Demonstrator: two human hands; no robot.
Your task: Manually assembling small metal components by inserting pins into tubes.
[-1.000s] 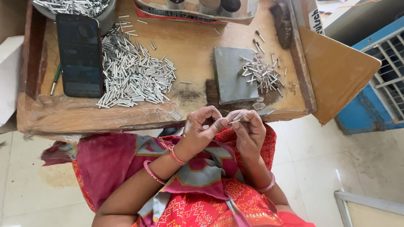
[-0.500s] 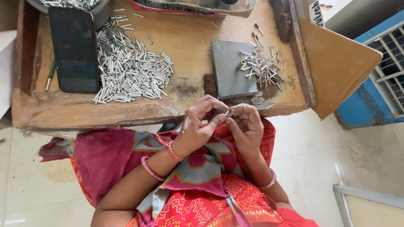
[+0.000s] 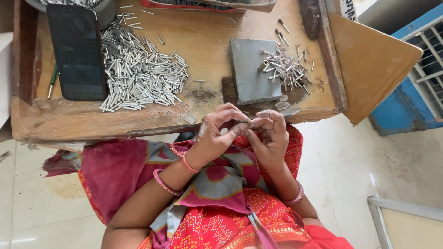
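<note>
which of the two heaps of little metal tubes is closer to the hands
The smaller, scattered heap of tubes by the grey slab, just above the right hand. The bigger heap of tubes lies farther off, beside the black phone.

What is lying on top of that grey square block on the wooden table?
Mostly bare, the grey block carries a few small metal pins at its right edge, spilling from the heap beside it. What lies under the block is covered, so it cannot be seen.
</note>
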